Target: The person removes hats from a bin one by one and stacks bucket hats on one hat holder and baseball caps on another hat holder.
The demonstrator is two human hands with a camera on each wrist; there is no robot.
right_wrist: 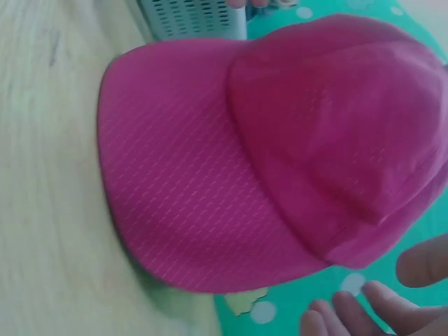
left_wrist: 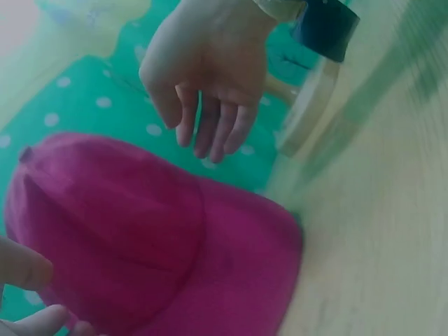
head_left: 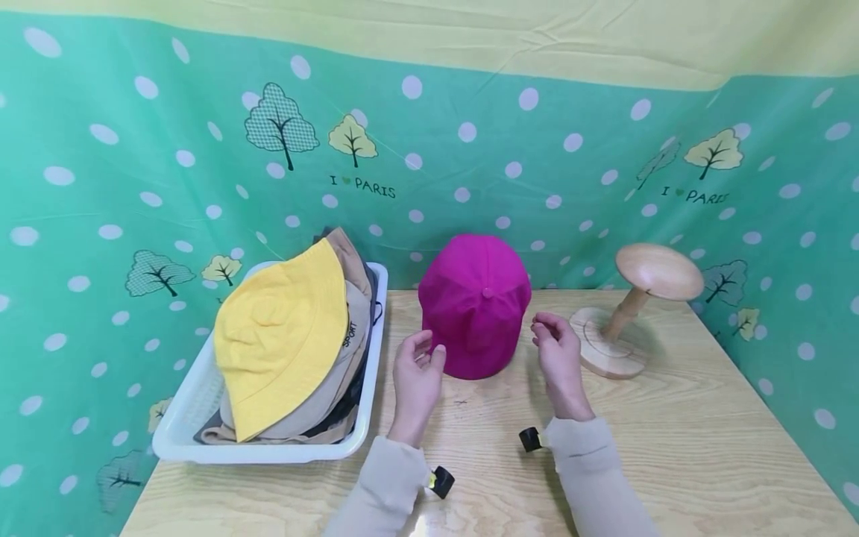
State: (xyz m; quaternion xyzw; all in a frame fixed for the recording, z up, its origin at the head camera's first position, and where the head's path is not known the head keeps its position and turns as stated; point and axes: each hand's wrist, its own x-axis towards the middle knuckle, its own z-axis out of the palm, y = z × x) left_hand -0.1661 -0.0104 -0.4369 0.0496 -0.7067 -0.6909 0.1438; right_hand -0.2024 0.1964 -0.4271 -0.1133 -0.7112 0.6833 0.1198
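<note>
A magenta cap (head_left: 475, 306) stands on the table in the head view, its brim toward the person. Beside its left edge is the left hand (head_left: 417, 380), fingers relaxed and slightly bent. The right hand (head_left: 558, 365) hangs to the right of the cap, fingers loosely bent, nothing held. In the left wrist view the cap (left_wrist: 126, 231) lies below the right hand (left_wrist: 210, 84). The right wrist view has the cap (right_wrist: 280, 147) large, with right-hand fingers (right_wrist: 364, 308) at the lower right, apart from it.
At the left, a white basket (head_left: 268, 453) holds several hats, with a yellow bucket hat (head_left: 278, 335) on top. A wooden hat stand (head_left: 659, 271) is on the right side of the table (head_left: 711, 447). Behind hangs a green dotted cloth (head_left: 470, 171).
</note>
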